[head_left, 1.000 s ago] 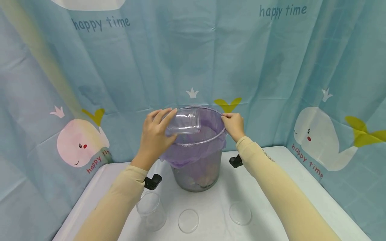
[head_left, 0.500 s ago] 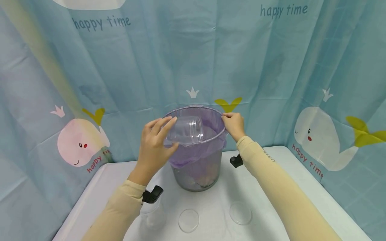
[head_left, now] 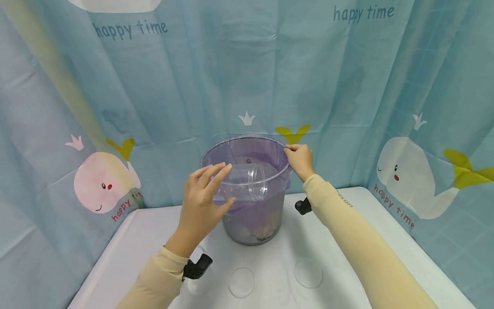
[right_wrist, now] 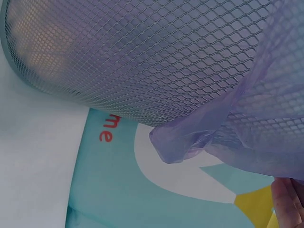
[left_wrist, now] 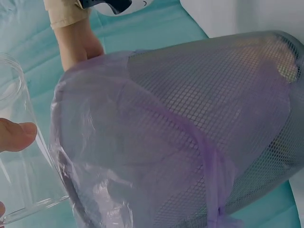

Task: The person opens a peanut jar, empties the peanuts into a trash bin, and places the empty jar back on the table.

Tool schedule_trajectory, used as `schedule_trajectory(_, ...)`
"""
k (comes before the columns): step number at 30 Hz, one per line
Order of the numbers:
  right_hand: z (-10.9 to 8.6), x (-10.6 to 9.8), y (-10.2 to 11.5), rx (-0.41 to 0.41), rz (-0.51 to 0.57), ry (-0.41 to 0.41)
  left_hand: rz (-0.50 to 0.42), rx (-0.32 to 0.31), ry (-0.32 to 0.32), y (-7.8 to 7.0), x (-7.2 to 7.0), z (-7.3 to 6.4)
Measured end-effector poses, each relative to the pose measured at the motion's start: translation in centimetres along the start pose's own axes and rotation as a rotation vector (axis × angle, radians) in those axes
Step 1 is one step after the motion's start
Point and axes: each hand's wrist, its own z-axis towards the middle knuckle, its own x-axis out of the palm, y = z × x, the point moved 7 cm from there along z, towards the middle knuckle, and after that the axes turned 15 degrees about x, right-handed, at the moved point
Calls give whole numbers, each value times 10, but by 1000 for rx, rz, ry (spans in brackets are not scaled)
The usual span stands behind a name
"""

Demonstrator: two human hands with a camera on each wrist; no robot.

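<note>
A clear plastic jar point(head_left: 247, 182) lies sideways in my left hand point(head_left: 202, 201), thumb below and fingers above, its ringed mouth facing right. In the head view it overlaps the near rim of a mesh wastebasket point(head_left: 252, 229) lined with a purple plastic bag point(left_wrist: 156, 156). The left wrist view shows the jar point(left_wrist: 28, 166) right at the bag-covered rim. With thumb and fingertips my right hand point(head_left: 300, 162) pinches the right side of that rim, where the bag folds over. A small dark spot point(head_left: 248, 161) shows inside the basket.
Two clear round lids, a left one point(head_left: 242, 283) and a right one point(head_left: 308, 273), lie on the white table point(head_left: 347, 257) before the basket. Another clear container point(head_left: 200, 283) stands partly hidden behind my left wrist. A blue curtain point(head_left: 185, 86) hangs close behind.
My left hand has lowered the jar and brought it nearer, from over the basket's opening to its near rim. A small dark spot now shows inside. My right hand stays on the rim.
</note>
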Motion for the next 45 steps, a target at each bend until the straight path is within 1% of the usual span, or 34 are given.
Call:
schedule_trajectory(3,0,-1,0,-6,-2,-4,-10,-2,9,-4,0,-2)
schedule_trajectory(11,0,-3,1,-13,-4,-10,-35,2,0,-16,0,-6)
schedule_trajectory(19,3,-2,-1,-15,-3,-6,-48,10,26,-30,4,-14)
schedule_trajectory(26,3,-3,-1,-26,1,-3,-76,-27,39,-40,12,-25)
schedule_trajectory(29,3,-3,-1,-23,-3,-2,-78,-40,33,-44,14,-30)
schedule_trajectory(35,1,-2,0,-20,-3,3,-105,-95,33,-50,17,-39)
schedule_trajectory(38,0,-2,1,-23,1,7,-109,-103,23,-54,18,-42)
schedule_trajectory(45,1,-2,-1,-14,9,12,-139,-128,20,-64,23,-50)
